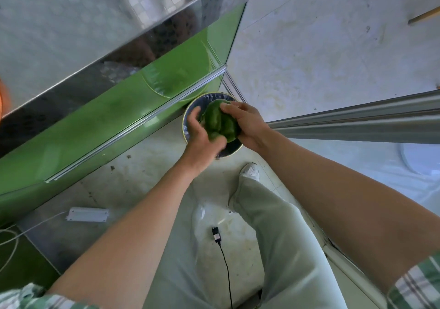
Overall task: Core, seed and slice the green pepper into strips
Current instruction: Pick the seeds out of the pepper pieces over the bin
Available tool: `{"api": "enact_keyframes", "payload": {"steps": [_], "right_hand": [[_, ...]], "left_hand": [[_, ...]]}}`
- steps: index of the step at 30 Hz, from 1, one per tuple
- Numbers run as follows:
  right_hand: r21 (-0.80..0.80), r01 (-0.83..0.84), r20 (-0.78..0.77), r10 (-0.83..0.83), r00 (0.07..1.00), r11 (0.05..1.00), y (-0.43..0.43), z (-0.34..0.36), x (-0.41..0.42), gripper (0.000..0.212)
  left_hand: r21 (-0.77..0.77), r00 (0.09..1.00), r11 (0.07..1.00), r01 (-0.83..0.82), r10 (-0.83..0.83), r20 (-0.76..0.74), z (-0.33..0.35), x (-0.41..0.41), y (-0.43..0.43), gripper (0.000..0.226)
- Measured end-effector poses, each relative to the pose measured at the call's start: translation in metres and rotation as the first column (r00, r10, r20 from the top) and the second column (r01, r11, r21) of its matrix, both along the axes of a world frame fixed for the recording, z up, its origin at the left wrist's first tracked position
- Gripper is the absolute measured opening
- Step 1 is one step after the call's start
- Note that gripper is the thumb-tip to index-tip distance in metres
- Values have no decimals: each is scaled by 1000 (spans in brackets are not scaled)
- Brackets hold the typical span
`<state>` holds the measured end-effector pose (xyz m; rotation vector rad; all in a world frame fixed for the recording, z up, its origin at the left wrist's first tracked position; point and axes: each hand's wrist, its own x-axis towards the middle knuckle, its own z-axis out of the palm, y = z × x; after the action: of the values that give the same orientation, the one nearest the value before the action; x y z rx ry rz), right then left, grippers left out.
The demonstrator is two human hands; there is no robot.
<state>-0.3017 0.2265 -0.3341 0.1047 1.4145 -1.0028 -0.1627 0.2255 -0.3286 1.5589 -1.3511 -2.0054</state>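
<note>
A whole green pepper is held in the air over a round bin lined with a dark bag, standing on the floor. My left hand grips the pepper's left and lower side, its fingers curled round it. My right hand grips the pepper's right and upper side, with the fingertips on top. The pepper's stem end is hidden by my hands.
A green cabinet front under a metal counter edge runs along the left. A metal rail crosses at the right. My trouser leg and shoe stand on the tiled floor, with a black cable and a white power strip nearby.
</note>
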Motion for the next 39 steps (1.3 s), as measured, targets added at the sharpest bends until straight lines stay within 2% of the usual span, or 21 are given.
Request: {"api": "enact_keyframes", "payload": {"steps": [1, 2, 3, 4, 6, 10, 12, 15, 17, 19, 20, 21, 23, 24, 25, 27, 30, 37, 39], "right_hand": [[-5, 32, -29, -32, 999, 999, 0, -3, 2, 20], [-7, 56, -50, -57, 997, 998, 1, -7, 4, 28], [-8, 70, -68, -71, 995, 997, 3, -12, 5, 37], [-11, 78, -86, -79, 993, 997, 6, -17, 6, 41], [-3, 69, -135, -69, 988, 998, 10, -24, 7, 42], [35, -141, -304, 145, 942, 989, 16, -30, 5, 26], [-6, -166, -322, 155, 934, 986, 16, -32, 1, 21], [-26, -235, -335, 213, 918, 972, 15, -34, 0, 20], [12, -322, -526, 280, 803, 947, 15, -39, 1, 31], [6, -390, -786, 246, 568, 921, 17, -41, 0, 45], [-5, -454, -868, 222, 445, 891, 17, -40, 0, 49], [2, -550, -907, 233, 350, 835, 18, -41, 0, 52], [92, -731, -896, 377, 236, 676, 18, -42, 2, 56], [138, -764, -883, 428, 193, 630, 19, -44, 3, 57], [152, -761, -889, 423, 173, 631, 19, -44, 3, 57], [122, -730, -902, 382, 201, 672, 17, -44, 4, 56], [158, -768, -883, 437, 171, 620, 18, -43, 6, 56], [158, -731, -876, 436, 206, 664, 20, -42, 5, 54], [168, -753, -849, 482, 217, 636, 21, -41, 4, 56]], "left_hand": [[159, 988, 975, -153, 153, 16, 0, -4, -4, 62], [284, 972, 930, -235, 231, 48, -1, -6, -8, 41], [375, 963, 887, -269, 261, 73, -4, -7, -11, 29], [429, 959, 858, -282, 272, 85, -9, -7, -12, 27], [471, 937, 816, -335, 341, 74, -20, -8, -12, 23], [499, 846, 727, -471, 532, 23, -33, -8, -9, 15], [486, 826, 725, -488, 564, -11, -38, -6, -8, 14], [516, 775, 671, -532, 632, -23, -43, -5, -6, 20], [508, 758, 655, -559, 652, -7, -47, -6, -7, 24], [484, 754, 651, -584, 656, 28, -48, -9, -8, 24], [469, 754, 651, -596, 656, 48, -49, -11, -9, 24], [454, 754, 655, -605, 654, 61, -49, -13, -9, 24], [428, 760, 669, -608, 647, 68, -48, -16, -10, 25], [415, 765, 678, -607, 641, 71, -47, -17, -11, 25], [403, 770, 687, -605, 633, 77, -47, -16, -11, 25], [395, 779, 698, -598, 621, 83, -45, -16, -11, 24], [380, 785, 709, -594, 614, 82, -45, -15, -12, 27], [335, 814, 754, -566, 575, 80, -47, -13, -13, 26], [328, 818, 761, -560, 569, 78, -46, -12, -12, 26]]}}
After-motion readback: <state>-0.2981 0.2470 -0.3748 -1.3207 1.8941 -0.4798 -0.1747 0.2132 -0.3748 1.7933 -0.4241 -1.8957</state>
